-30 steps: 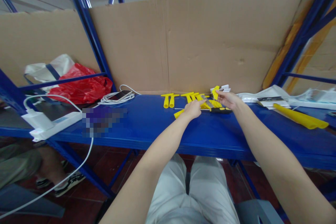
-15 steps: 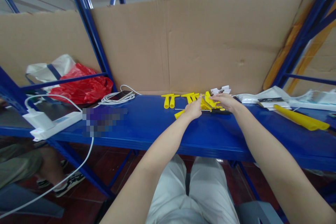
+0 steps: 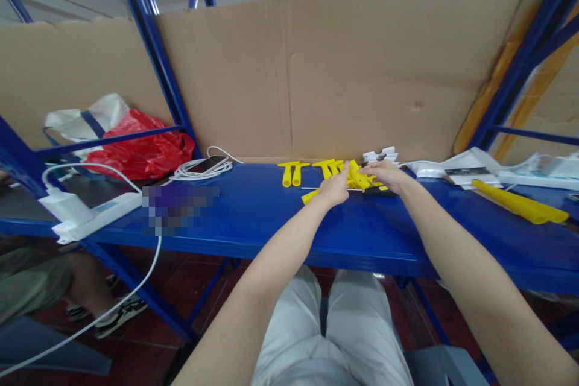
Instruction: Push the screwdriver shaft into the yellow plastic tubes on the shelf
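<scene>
My left hand point(image 3: 333, 189) is closed around a yellow T-shaped plastic handle point(image 3: 310, 196), whose end pokes out to the left under the wrist; its index finger points forward. My right hand point(image 3: 385, 174) pinches a tilted yellow plastic part point(image 3: 358, 177) between fingertips and thumb, right beside the left fingers. Where the two yellow pieces meet is hidden. Under both hands lies a screwdriver point(image 3: 380, 192) with a black and yellow grip, its thin shaft pointing left. Several more yellow T-shaped handles point(image 3: 296, 174) lie near the back of the blue shelf point(image 3: 266, 223).
Small white pieces point(image 3: 380, 154) rest against the cardboard wall point(image 3: 353, 72). Rightward are a yellow tube-like part point(image 3: 520, 202) and white packets point(image 3: 470, 163). Leftward lie a coiled white cable point(image 3: 199, 170), a power strip point(image 3: 99, 217) and a red bag point(image 3: 145, 142). Another person's leg point(image 3: 90, 283) shows lower left.
The yellow part at my right fingertips has tipped lower and toward the left hand. Both hands stay almost in place.
</scene>
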Demonstrator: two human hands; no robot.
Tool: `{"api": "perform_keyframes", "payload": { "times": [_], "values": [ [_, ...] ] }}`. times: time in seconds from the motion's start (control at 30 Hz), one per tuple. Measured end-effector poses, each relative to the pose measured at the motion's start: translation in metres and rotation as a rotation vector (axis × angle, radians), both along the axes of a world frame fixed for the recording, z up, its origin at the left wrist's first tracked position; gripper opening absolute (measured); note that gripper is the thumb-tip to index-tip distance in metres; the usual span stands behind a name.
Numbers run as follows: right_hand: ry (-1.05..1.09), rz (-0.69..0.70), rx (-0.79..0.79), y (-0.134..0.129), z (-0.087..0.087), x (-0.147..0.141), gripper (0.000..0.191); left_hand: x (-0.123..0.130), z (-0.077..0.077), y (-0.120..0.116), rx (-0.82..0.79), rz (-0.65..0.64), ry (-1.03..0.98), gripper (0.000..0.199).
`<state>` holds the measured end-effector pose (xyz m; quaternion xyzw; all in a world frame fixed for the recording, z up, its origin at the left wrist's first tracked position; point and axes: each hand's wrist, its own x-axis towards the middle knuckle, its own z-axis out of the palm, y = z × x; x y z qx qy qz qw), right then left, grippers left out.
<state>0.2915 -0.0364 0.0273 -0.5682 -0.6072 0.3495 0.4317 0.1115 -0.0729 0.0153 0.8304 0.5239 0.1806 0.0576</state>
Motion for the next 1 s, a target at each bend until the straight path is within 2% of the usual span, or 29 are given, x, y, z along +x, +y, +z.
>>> {"api": "perform_keyframes", "payload": {
  "times": [0.53, 1.0],
  "values": [
    [-0.011, -0.045, 0.003, -0.0016, -0.0002, -0.0037, 0.038, 0.0004, -0.0011, 0.0006, 0.02, -0.01, -0.015, 0.076],
    [-0.126, -0.096, 0.135, -0.0009, -0.0014, -0.0082, 0.047, -0.001, -0.0026, 0.0029, 0.014, -0.019, -0.023, 0.077]
  ]
}}
